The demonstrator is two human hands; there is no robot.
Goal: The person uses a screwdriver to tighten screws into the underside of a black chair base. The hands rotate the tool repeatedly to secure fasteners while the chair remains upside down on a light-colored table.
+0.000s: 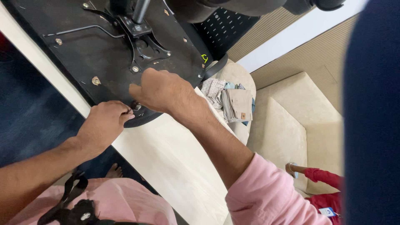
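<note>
1. The underside of a black chair seat (83, 54) lies on a pale surface (166, 162), its rounded edge hanging over the near side.
2. A metal mounting plate (143, 46) with a black column (141, 9) is fixed at the centre of the seat; brass-coloured screw heads (96, 80) dot the panel.
3. The left hand (104, 125) is curled narrow, fingertips pressed against the seat edge beside a small fastener (136, 106); whether it grips anything cannot be told.
4. The right hand (160, 89) is closed over the same spot, knuckles up, fingers pinched together; what it pinches is hidden.
5. Both hands sit just beside each other at the near rim of the seat.
6. Folded cloths (233, 102) rest on a cream cushion (283, 133) to the right.
7. Another person's red sleeve (323, 177) shows at lower right.
</note>
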